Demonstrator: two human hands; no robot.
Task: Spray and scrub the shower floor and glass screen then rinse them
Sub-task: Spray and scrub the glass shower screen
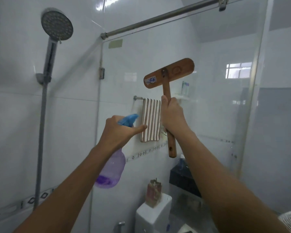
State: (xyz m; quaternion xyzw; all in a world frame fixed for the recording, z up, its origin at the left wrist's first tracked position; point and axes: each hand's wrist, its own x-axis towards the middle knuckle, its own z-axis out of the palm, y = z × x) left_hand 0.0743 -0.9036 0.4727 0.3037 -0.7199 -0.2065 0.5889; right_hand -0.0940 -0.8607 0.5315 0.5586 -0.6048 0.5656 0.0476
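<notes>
Glass screen [208,106] is standing in front of the person, filling the middle and right of the view, with a metal rail [158,16] running along its top edge. Both arms are reaching up toward it. The left hand [119,132] is wrapping around the neck of a spray bottle [112,170], with one finger stretching forward under the blue trigger head [128,119]; the purple bottle is hanging below the hand, a little purple liquid sitting at its bottom. The right hand [172,113] is clenching the wooden handle of a brush [169,74], holding it upright so the long wooden head is tilting across the top, close to the glass; whether it is touching the glass cannot be told. The handle's lower end is sticking out below the fist. Beyond the glass, a striped towel [150,120] is hanging from a bar on the far wall, between the two hands. A toilet tank [153,214] is showing low down behind the screen. On the left, a shower head [57,25] is sitting in its holder on the tiled wall
</notes>
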